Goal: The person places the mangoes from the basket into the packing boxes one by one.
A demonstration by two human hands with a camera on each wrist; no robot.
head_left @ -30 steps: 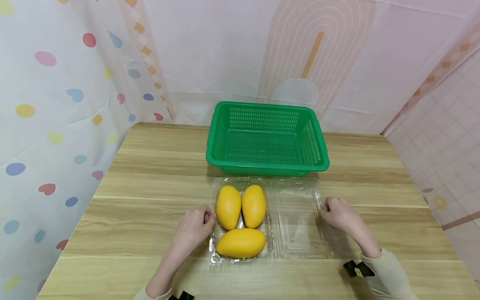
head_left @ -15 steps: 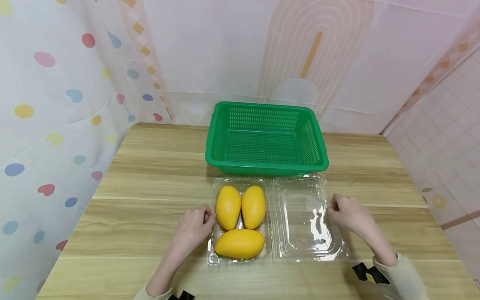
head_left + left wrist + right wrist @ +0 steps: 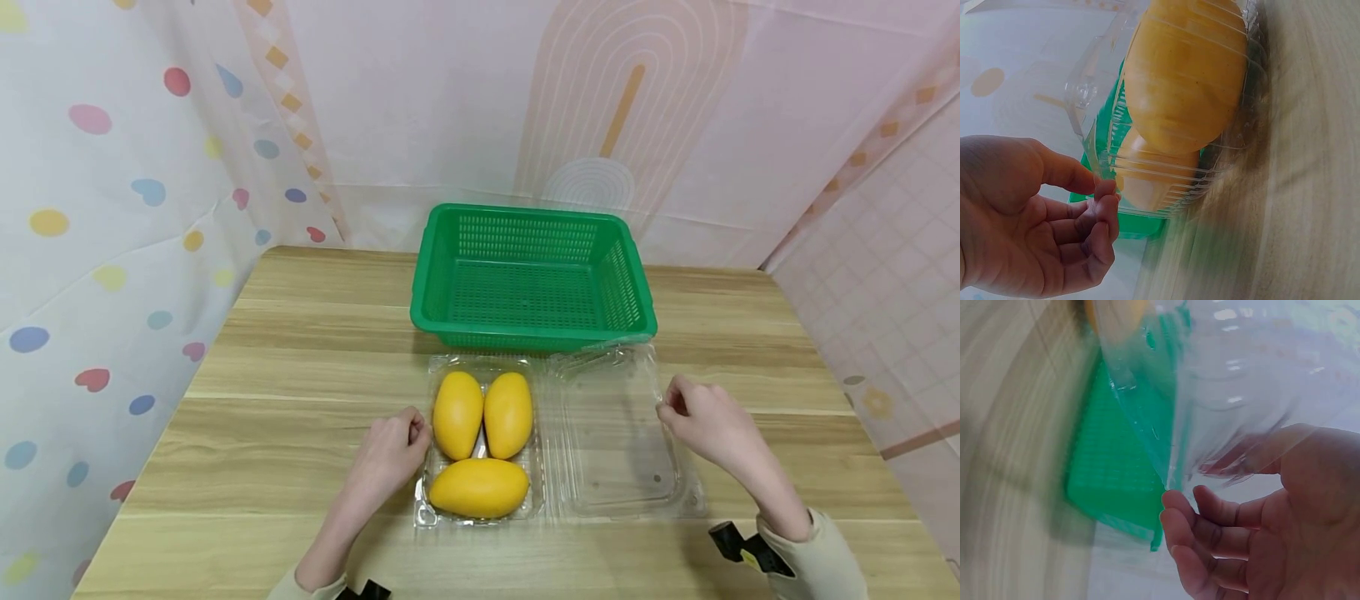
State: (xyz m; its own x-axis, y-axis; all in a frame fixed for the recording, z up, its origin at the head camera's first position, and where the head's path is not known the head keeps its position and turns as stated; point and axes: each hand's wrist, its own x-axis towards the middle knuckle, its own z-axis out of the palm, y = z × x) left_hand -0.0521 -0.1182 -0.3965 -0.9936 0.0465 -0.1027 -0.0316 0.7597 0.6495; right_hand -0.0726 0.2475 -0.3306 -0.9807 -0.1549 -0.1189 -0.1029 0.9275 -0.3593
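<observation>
A clear plastic clamshell container (image 3: 546, 467) lies spread open on the table, with three yellow mangoes (image 3: 480, 487) in its left half. Two mangoes lie side by side at the back, and one lies crosswise in front. My left hand (image 3: 390, 454) pinches the left rim of that half; in the left wrist view thumb and index finger (image 3: 1105, 190) meet at the plastic edge. On the other side, my right hand (image 3: 712, 421) pinches the right edge of the container's lid (image 3: 615, 433). In the right wrist view the thumb shows partly through the lid (image 3: 1235, 381).
Behind the container stands a green plastic basket (image 3: 525, 292) with nothing in it. Its front rim is close to the lid's far edge. The wooden table (image 3: 285, 383) meets patterned cloth walls (image 3: 420, 108) at the back and sides.
My right hand has moved right and slightly away, taking the lid's edge with it, and the lid looks wider. The left hand and the mangoes have stayed almost in place.
</observation>
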